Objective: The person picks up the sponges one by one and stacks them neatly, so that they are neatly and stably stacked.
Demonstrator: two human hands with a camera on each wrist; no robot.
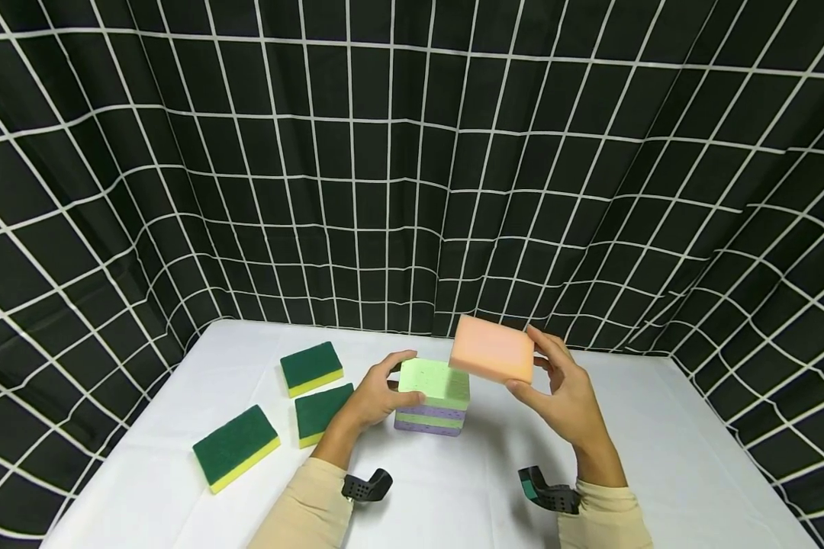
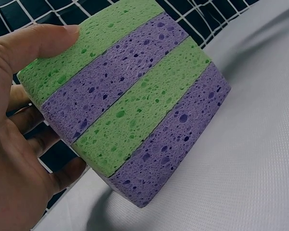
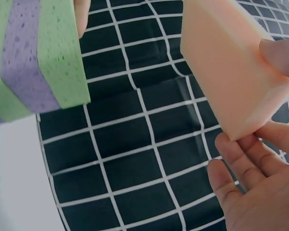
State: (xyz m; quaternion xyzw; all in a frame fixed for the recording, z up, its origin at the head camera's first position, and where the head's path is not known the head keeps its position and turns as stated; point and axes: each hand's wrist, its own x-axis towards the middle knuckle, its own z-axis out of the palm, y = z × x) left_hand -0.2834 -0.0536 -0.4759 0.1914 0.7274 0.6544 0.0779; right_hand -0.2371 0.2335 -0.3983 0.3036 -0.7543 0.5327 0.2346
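Observation:
A stack of sponges point(image 2: 120, 101), green and purple by turns with green on top, stands on the white table. My left hand point(image 1: 374, 396) grips the left end of the top green sponge point(image 1: 434, 381), thumb on its near face and fingers round the far side. Up and to the right of the stack, my right hand point(image 1: 563, 389) holds a peach-orange sponge point(image 1: 492, 349) in the air, tilted. The right thumb is on one side of it and the fingers are on the other, as the right wrist view shows. This sponge is apart from the stack.
Three scouring sponges, dark green on yellow, lie left of my left forearm: one at the back point(image 1: 312, 367), one partly behind the forearm point(image 1: 321, 412), one nearer me point(image 1: 236, 447). A black curtain with white grid lines point(image 1: 357, 191) hangs behind the table point(image 1: 659, 457).

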